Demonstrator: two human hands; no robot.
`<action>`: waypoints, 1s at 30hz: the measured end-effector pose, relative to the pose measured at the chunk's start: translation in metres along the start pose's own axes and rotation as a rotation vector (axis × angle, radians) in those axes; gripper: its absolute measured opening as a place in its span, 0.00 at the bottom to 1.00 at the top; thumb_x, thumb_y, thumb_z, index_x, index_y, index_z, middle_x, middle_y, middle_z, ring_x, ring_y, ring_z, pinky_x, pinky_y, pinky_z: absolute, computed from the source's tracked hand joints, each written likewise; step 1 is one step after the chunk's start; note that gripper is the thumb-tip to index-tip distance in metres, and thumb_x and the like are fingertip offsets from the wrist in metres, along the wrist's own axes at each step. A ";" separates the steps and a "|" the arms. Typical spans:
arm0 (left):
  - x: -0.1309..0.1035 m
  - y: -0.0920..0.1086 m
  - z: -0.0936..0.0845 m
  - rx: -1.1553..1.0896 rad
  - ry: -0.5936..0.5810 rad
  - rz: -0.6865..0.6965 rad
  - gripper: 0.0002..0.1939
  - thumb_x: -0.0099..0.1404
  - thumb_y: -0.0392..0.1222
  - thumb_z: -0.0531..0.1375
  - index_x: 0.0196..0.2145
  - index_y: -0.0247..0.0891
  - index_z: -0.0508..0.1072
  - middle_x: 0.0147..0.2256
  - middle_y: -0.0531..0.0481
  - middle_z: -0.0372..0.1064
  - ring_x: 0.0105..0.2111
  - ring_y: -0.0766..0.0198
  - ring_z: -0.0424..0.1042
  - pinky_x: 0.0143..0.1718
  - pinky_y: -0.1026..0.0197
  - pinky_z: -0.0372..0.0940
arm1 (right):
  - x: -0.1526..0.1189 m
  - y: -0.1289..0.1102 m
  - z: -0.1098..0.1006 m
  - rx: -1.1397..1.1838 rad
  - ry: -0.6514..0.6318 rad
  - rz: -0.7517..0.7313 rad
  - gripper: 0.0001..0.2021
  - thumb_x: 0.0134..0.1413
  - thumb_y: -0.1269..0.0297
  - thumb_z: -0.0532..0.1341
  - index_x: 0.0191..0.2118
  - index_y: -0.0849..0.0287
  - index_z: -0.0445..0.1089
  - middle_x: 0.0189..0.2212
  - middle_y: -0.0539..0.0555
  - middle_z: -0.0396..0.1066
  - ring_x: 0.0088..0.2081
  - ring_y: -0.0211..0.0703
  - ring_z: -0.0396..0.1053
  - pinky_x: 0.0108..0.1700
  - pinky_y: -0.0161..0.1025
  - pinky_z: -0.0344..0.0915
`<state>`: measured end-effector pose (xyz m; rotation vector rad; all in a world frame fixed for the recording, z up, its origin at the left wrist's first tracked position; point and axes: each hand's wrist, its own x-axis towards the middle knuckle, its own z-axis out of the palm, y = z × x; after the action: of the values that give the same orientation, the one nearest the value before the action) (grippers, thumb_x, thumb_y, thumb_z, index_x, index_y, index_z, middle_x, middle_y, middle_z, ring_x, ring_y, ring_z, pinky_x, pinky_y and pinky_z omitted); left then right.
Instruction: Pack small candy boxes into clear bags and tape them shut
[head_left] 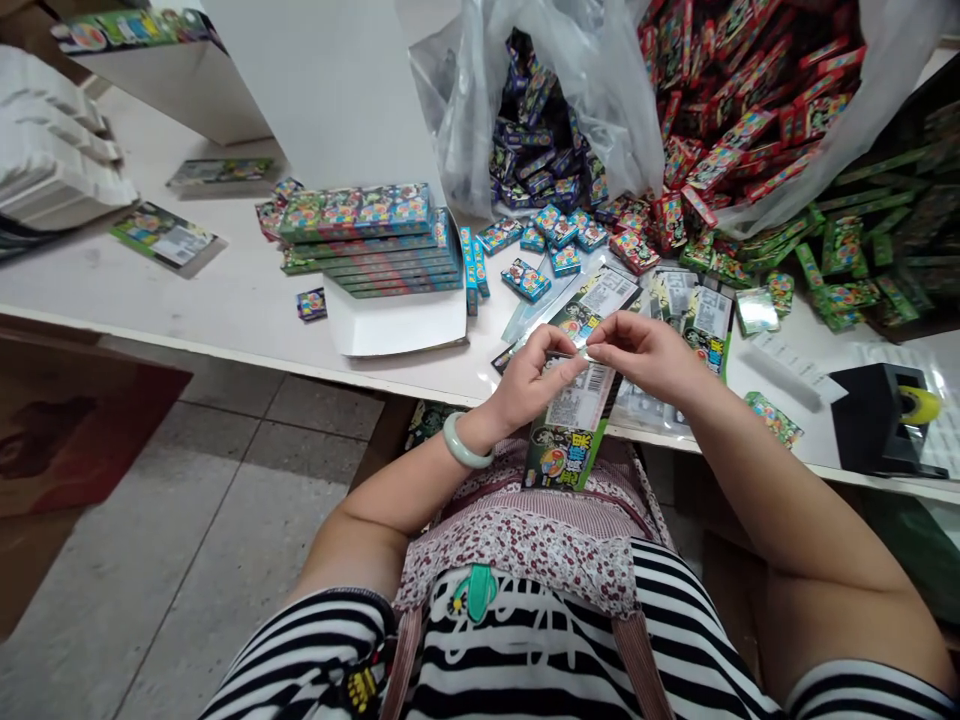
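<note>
A flat printed card box, black and green with a white label panel, hangs upright at the table's front edge. My left hand pinches its top edge between thumb and fingers. Close beside it, my right hand is closed in a pinch at the same edge, the fingertips of both hands nearly touching. Whatever small bit lies between the right fingertips is too small to make out. Behind my hands lie more flat printed boxes and clear plastic sheets.
Small blue boxes lie scattered ahead. Stacked boxes stand in a white tray to the left. Plastic bags hold purple boxes and red boxes; green boxes lie at right. A black tape dispenser sits near the right edge.
</note>
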<state>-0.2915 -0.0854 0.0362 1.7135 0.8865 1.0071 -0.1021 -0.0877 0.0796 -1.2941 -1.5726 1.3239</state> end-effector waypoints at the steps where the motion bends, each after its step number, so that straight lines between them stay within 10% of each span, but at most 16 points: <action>1: 0.001 -0.001 0.002 0.013 0.022 -0.002 0.11 0.67 0.50 0.61 0.38 0.43 0.64 0.36 0.50 0.68 0.39 0.62 0.69 0.45 0.56 0.68 | 0.001 0.000 0.000 0.001 -0.003 0.000 0.17 0.47 0.51 0.71 0.31 0.57 0.68 0.27 0.48 0.68 0.29 0.37 0.64 0.34 0.38 0.62; 7: -0.002 -0.003 0.001 0.071 0.061 0.090 0.12 0.66 0.50 0.63 0.37 0.42 0.66 0.35 0.52 0.70 0.36 0.65 0.71 0.42 0.57 0.70 | 0.010 0.006 -0.002 0.176 -0.103 0.250 0.12 0.46 0.66 0.70 0.37 0.56 0.69 0.25 0.45 0.67 0.26 0.35 0.62 0.27 0.33 0.59; 10: 0.000 0.002 -0.010 0.066 -0.082 0.126 0.13 0.65 0.48 0.65 0.45 0.44 0.71 0.40 0.50 0.75 0.36 0.64 0.74 0.41 0.57 0.72 | 0.011 0.004 0.003 0.286 -0.317 0.515 0.07 0.50 0.65 0.68 0.29 0.56 0.68 0.20 0.44 0.62 0.21 0.34 0.58 0.21 0.32 0.53; 14: 0.012 0.007 -0.034 0.125 -0.284 0.072 0.13 0.63 0.48 0.66 0.47 0.53 0.78 0.43 0.53 0.80 0.38 0.57 0.78 0.42 0.51 0.75 | 0.017 0.006 -0.010 0.359 -0.374 0.499 0.05 0.54 0.72 0.62 0.28 0.58 0.70 0.22 0.45 0.67 0.23 0.33 0.62 0.25 0.31 0.60; 17: 0.022 0.000 -0.052 0.119 -0.005 -0.107 0.08 0.61 0.49 0.67 0.39 0.60 0.80 0.39 0.63 0.80 0.38 0.54 0.78 0.43 0.45 0.75 | 0.018 0.024 -0.065 0.059 -0.069 0.345 0.04 0.55 0.72 0.63 0.36 0.58 0.74 0.34 0.51 0.76 0.34 0.38 0.71 0.36 0.35 0.69; 19: 0.028 -0.009 -0.060 0.016 0.291 -0.204 0.07 0.59 0.47 0.68 0.37 0.59 0.80 0.38 0.65 0.80 0.38 0.55 0.77 0.45 0.45 0.75 | 0.013 0.045 -0.119 -0.297 0.380 0.246 0.03 0.56 0.70 0.64 0.37 0.59 0.74 0.40 0.55 0.77 0.41 0.43 0.73 0.45 0.39 0.69; 22: 0.038 -0.027 -0.058 -0.265 0.596 -0.258 0.11 0.54 0.43 0.68 0.38 0.47 0.79 0.36 0.58 0.79 0.37 0.60 0.76 0.40 0.53 0.75 | -0.001 0.083 -0.197 -0.602 0.832 0.479 0.04 0.58 0.68 0.63 0.39 0.60 0.74 0.46 0.58 0.77 0.50 0.50 0.72 0.55 0.45 0.66; 25: 0.042 -0.047 -0.042 -0.454 0.595 -0.343 0.21 0.50 0.44 0.69 0.43 0.38 0.75 0.39 0.52 0.78 0.37 0.63 0.76 0.36 0.61 0.73 | -0.011 0.116 -0.239 -0.585 0.862 0.635 0.10 0.48 0.64 0.71 0.34 0.60 0.73 0.40 0.61 0.77 0.48 0.58 0.73 0.55 0.52 0.66; 30: 0.026 -0.077 -0.037 -0.277 0.427 -0.422 0.32 0.49 0.51 0.71 0.50 0.39 0.69 0.42 0.46 0.75 0.44 0.55 0.75 0.47 0.53 0.73 | -0.016 0.134 -0.242 -0.445 0.839 0.581 0.11 0.42 0.64 0.72 0.30 0.60 0.71 0.32 0.55 0.76 0.37 0.49 0.74 0.46 0.47 0.70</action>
<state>-0.3240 -0.0261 -0.0219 1.0351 1.2519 1.1558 0.1611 -0.0399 0.0082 -2.3147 -0.9237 0.5402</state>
